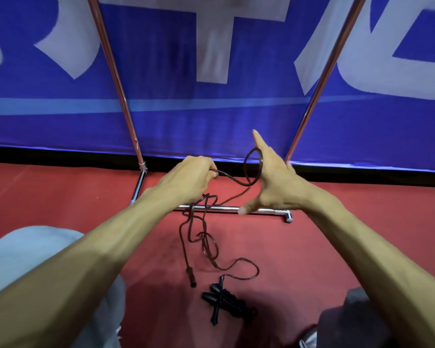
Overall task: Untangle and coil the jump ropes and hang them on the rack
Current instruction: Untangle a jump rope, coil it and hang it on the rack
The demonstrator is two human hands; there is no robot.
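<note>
A thin dark brown jump rope (190,229) trails in loose tangles over the red floor, one handle end (192,281) lying near my knees. My left hand (189,177) pinches the rope at its upper part. From there the rope runs right and forms a loop (254,167) around the straight fingers of my right hand (274,182), which is held flat and upright. A second jump rope, black and coiled into a bundle (226,303), lies on the floor below. The metal rack (216,209) stands just behind my hands, its base bar on the floor.
Two slanted rack poles (116,79) (322,79) rise in front of a blue banner with white letters (211,116). My knees in grey trousers (35,249) fill the lower corners. Red floor (337,222) spreads around the rack.
</note>
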